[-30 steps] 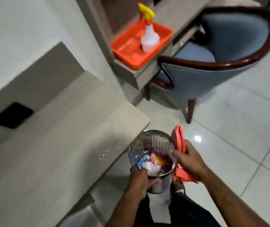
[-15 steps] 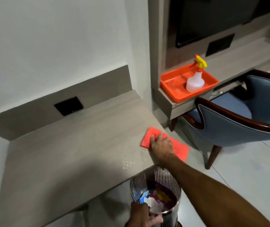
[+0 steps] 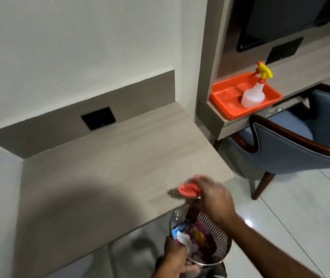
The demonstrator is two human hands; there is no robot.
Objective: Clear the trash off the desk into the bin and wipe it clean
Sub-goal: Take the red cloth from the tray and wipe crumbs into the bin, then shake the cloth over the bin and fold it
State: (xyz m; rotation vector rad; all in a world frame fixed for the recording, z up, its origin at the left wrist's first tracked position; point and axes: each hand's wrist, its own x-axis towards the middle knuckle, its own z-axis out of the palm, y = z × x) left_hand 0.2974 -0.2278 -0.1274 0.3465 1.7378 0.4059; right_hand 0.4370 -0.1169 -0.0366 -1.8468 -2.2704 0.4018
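Nearest the camera, the left hand (image 3: 175, 255) is gripping the near rim of the bin (image 3: 219, 233), fingers curled shut over the edge. The bin is a perforated metal basket w/ trash (image 3: 192, 237) already inside: wrappers, something white, a purple-yellow pack. It is being held just under the desk's front edge, prob. so crumbs or drips can be swept straight in w/o carrying them anywhere.

Just beyond, the right hand (image 3: 214, 199) is closing on a bunched red cloth (image 3: 188, 190), pressing it onto the desk (image 3: 104, 167) near the front right corner. The hand is motion-blurred; the fingers seem bunched around the cloth, though how exactly they are lying cannot be told. A small wet or speckled patch is showing beside the cloth, which looks like the reason for working that spot.

The rest of the desk top is showing no trash, so the wiping stage is likely under way.

Farther off, a spray bottle (image 3: 254, 93) is standing upright in an orange tray (image 3: 226, 97) on a side shelf, parked clear of the wipe area. A blue chair (image 3: 300, 149) is sitting beneath it.
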